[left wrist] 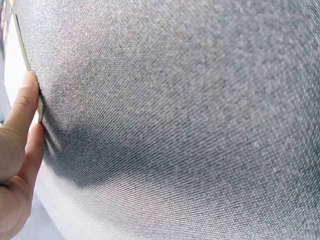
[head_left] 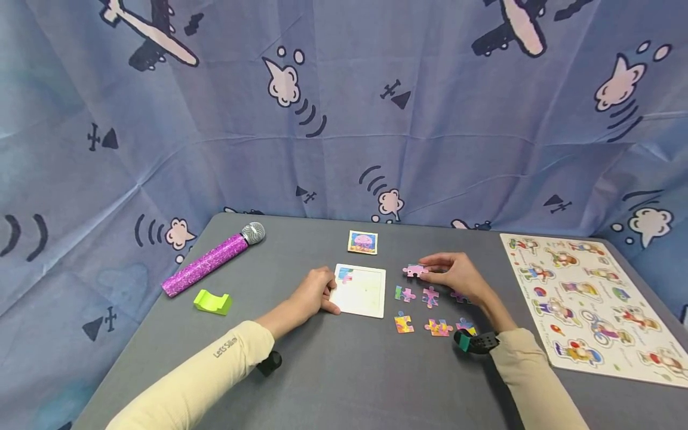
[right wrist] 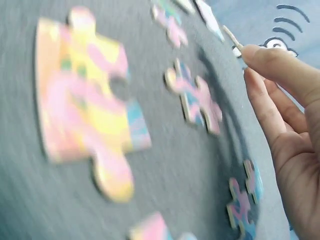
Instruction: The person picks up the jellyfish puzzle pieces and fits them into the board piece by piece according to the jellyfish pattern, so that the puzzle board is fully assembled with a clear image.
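My left hand (head_left: 314, 295) grips the left edge of a white puzzle tray (head_left: 360, 301); in the left wrist view two digits (left wrist: 27, 100) touch its rim near a corner. A blue-and-pink puzzle piece (head_left: 344, 275) lies in the tray's upper left corner. To the right, my right hand (head_left: 457, 276) pinches a pink puzzle piece (head_left: 414, 271) between thumb and fingers, seen nearly edge-on (right wrist: 233, 38) in the right wrist view. Several loose pieces lie below it, among them a pink-and-blue one (head_left: 430, 297) and a yellow-and-pink one (head_left: 438, 328).
Behind the tray lies a small jellyfish picture card (head_left: 362, 242). A glittery purple microphone (head_left: 212, 263) and a lime-green block (head_left: 212, 302) are at the left. A large illustrated board (head_left: 596, 304) covers the table's right side. A blue patterned curtain (head_left: 344, 119) hangs behind.
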Available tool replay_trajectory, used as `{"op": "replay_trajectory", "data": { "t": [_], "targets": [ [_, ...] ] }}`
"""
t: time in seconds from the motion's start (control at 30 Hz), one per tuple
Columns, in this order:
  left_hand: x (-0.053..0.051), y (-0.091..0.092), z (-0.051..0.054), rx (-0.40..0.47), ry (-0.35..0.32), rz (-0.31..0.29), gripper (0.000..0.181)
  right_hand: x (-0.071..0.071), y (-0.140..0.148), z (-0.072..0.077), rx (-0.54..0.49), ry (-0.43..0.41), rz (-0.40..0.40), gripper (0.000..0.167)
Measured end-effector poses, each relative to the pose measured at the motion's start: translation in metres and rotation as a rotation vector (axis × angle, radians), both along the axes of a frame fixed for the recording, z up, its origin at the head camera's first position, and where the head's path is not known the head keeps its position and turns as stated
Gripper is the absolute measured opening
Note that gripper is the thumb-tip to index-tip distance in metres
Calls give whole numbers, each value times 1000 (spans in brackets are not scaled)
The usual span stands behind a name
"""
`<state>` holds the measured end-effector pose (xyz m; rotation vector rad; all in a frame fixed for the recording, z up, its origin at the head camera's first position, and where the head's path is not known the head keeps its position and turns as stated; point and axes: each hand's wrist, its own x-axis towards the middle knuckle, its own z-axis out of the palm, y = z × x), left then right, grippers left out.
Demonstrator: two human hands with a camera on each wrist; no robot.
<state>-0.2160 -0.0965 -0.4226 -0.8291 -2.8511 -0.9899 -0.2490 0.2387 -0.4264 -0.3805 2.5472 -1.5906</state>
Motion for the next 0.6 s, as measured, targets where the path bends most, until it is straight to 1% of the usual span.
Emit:
{"op": "replay_trajectory", "data": {
  "t": [0.13,0.37,0.6],
  "targets": [
    [0,-1,0,-2,5,-5,45,3,-11,1,-44,0,-17,43],
    [-1,-1,0,-18,7,1,45,3,-29,-1,-168,-16,19,43],
    [-1,0,-1,-13,5,-3,45,3,-43,-4,-199,-28,26,44]
  ]
}}
